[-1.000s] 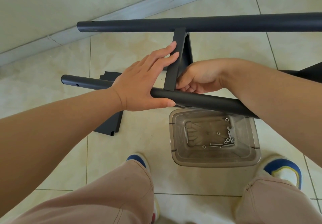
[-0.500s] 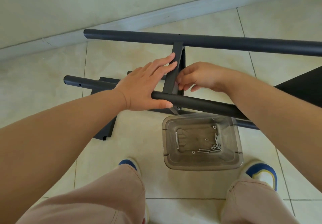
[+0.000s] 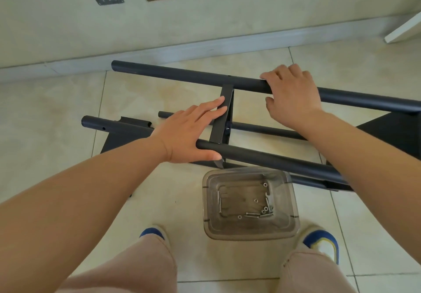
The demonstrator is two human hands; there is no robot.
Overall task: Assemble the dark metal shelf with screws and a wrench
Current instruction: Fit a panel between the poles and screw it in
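Note:
The dark metal shelf frame lies on the tiled floor. Its far tube (image 3: 182, 73) and near tube (image 3: 273, 160) are joined by a flat cross bracket (image 3: 222, 122). My left hand (image 3: 189, 133) rests on the near tube, its straight fingers touching the bracket and its thumb along the tube. My right hand (image 3: 292, 97) grips the far tube just right of the bracket, fingers curled over it. A clear plastic box (image 3: 206, 201) in front of the frame holds several screws (image 3: 252, 214) and a small wrench (image 3: 268, 196).
A thin dark rod (image 3: 262, 128) and dark panels (image 3: 127, 133) lie under the frame. The wall with a baseboard (image 3: 205, 49) and two socket plates runs behind. A white board edge (image 3: 405, 28) is at the top right. My shoes (image 3: 323, 242) flank the box.
My right hand left the cross bracket and moved up and right onto the far tube, closing round it. My left hand stayed in place. The view tilted up toward the wall.

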